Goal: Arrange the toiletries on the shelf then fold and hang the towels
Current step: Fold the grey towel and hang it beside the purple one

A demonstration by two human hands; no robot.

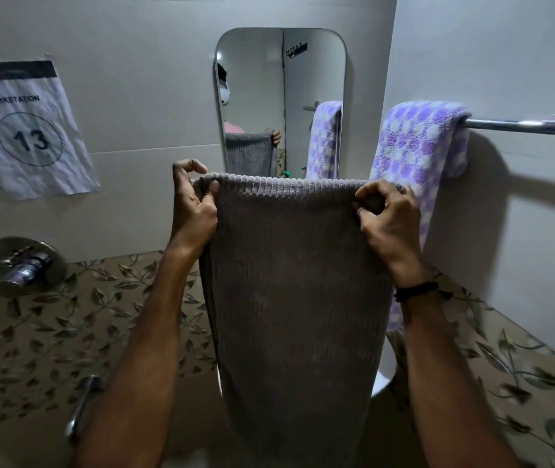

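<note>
A grey ribbed towel (pixel 289 298) hangs straight down in front of me, held up by its top edge. My left hand (pixel 192 207) pinches the top left corner. My right hand (pixel 389 219) pinches the top right corner. A purple and white dotted towel (pixel 417 146) is draped over the left end of a chrome towel rail (pixel 525 126) on the right wall, just behind my right hand. The grey towel hides whatever stands below and behind it.
A tall mirror (pixel 303 79) hangs on the back wall, and it reflects both towels. A paper sign reading 13 (pixel 26 130) is stuck at the left. A chrome tap knob (pixel 24 266) and a handle (pixel 82 407) sit lower left on the leaf-patterned tiles.
</note>
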